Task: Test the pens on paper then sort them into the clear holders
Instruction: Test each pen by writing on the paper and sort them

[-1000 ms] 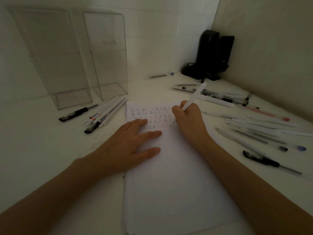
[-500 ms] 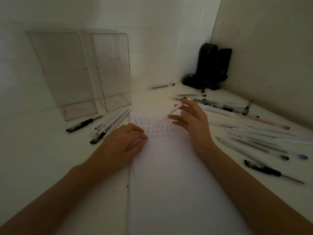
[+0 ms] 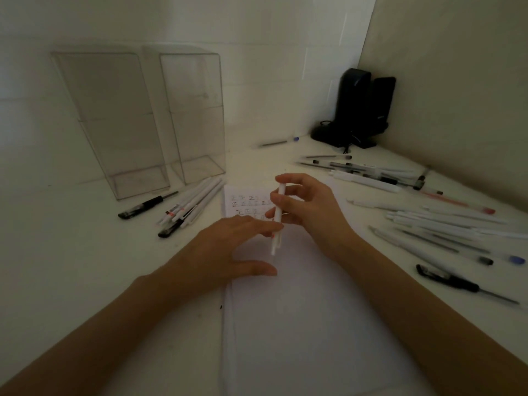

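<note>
My right hand (image 3: 308, 208) pinches a white pen (image 3: 277, 221) held nearly upright above the paper (image 3: 308, 324). The pen's lower end is blurred. My left hand (image 3: 228, 247) hovers over the paper's left side with fingers spread, its fingertips close to the pen's lower part. Small written marks fill the paper's top (image 3: 245, 205). Two clear holders stand at the back left, the left holder (image 3: 114, 124) and the right holder (image 3: 194, 115); I see nothing inside them. A small group of pens (image 3: 188, 207) lies in front of the holders.
Many loose pens (image 3: 428, 224) are scattered on the table to the right, a black one (image 3: 454, 280) nearest me. A black pen (image 3: 145, 205) lies by the left holder. A black device with cables (image 3: 357, 110) sits in the far corner. Walls close in at the back and right.
My right hand stopped writing, lifted the pen off the paper and turned it nearly upright. My left hand lifted from the sheet and moved towards the pen.
</note>
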`<state>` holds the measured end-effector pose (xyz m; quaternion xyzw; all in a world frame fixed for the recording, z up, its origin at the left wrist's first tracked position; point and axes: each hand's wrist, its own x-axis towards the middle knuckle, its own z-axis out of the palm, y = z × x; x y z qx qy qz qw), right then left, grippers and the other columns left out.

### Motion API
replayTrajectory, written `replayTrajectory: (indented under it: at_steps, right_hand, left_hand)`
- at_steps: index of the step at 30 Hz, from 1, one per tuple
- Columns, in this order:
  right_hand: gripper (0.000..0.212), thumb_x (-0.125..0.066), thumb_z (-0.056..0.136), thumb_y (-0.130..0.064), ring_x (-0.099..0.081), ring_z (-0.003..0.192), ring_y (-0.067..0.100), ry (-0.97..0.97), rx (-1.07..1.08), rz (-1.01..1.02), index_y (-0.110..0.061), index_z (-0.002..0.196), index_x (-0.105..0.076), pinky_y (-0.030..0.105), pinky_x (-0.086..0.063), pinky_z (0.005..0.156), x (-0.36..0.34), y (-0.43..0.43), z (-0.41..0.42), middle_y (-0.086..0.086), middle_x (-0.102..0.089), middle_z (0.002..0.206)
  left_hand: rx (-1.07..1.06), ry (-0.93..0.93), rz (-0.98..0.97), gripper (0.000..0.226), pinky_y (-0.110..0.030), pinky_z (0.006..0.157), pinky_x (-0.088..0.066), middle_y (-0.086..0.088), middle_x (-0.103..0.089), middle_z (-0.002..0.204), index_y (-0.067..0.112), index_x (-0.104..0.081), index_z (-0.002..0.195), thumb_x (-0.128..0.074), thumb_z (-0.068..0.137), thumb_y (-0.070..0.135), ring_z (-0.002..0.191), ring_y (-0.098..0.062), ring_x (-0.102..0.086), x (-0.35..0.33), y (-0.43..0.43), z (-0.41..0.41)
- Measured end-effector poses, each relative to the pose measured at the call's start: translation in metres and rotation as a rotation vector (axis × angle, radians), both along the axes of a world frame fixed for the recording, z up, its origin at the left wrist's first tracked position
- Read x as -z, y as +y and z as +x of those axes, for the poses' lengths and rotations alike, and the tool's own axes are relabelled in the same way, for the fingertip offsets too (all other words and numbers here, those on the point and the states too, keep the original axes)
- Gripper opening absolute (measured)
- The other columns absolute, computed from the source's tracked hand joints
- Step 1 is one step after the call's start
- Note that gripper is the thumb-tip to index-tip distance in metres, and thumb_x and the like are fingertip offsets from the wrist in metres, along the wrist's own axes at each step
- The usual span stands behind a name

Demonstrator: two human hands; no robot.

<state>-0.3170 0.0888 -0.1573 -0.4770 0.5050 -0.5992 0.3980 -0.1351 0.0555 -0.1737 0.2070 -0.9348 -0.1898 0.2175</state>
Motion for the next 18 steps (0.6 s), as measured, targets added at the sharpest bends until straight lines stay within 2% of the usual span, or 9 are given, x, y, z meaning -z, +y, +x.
replayTrajectory:
  at_steps: [5,8,13,15,18]
  right_hand:
    - [0.028,-0.061,0.085,0.003,-0.07,0.068,0.024,-0.031,-0.041,-0.007,-0.006,0.111,-0.056,0.028,-0.056,0.061,0.001,0.001,0.009,0.01,-0.063,0.091]
    - [0.029,-0.061,0.085,0.003,-0.071,0.069,0.023,0.013,-0.028,-0.017,-0.007,0.111,-0.055,0.026,-0.056,0.061,0.002,0.001,0.009,0.011,-0.063,0.094]
    - [0.032,-0.06,0.085,0.003,-0.07,0.074,0.024,0.076,-0.04,-0.045,-0.009,0.115,-0.055,0.03,-0.058,0.069,0.004,0.0,0.01,0.012,-0.062,0.101]
    - [0.035,-0.06,0.088,-0.004,-0.069,0.08,0.022,0.165,-0.022,-0.037,-0.014,0.121,-0.056,0.031,-0.058,0.074,0.008,-0.002,0.01,0.009,-0.062,0.109]
    - [0.038,-0.059,0.091,-0.02,-0.066,0.078,0.007,0.463,0.075,-0.024,-0.024,0.129,-0.051,0.016,-0.052,0.074,0.01,-0.003,-0.003,-0.004,-0.061,0.115]
  left_hand:
    - [0.028,0.121,0.024,0.044,-0.005,0.086,-0.036,0.01,-0.064,0.109,0.027,-0.06,0.116,-0.054,0.078,0.049,0.099,0.002,-0.053,0.002,-0.003,0.001]
    - [0.033,0.169,0.034,0.042,-0.009,0.087,-0.041,0.01,-0.065,0.109,0.024,-0.063,0.116,-0.054,0.08,0.044,0.099,0.001,-0.056,0.003,-0.006,0.004]
    - [0.007,0.158,-0.018,0.042,0.0,0.084,-0.034,0.015,-0.062,0.105,0.023,-0.064,0.114,-0.053,0.08,0.044,0.097,0.007,-0.053,0.004,-0.008,0.004]
    - [-0.017,0.148,-0.049,0.042,0.001,0.085,-0.032,0.016,-0.061,0.104,0.022,-0.063,0.114,-0.05,0.081,0.046,0.096,0.008,-0.051,0.002,-0.008,0.005]
    - [-0.156,0.206,-0.109,0.041,0.003,0.084,-0.03,0.012,-0.061,0.103,0.021,-0.063,0.115,-0.045,0.085,0.043,0.094,0.007,-0.05,-0.003,-0.013,0.009]
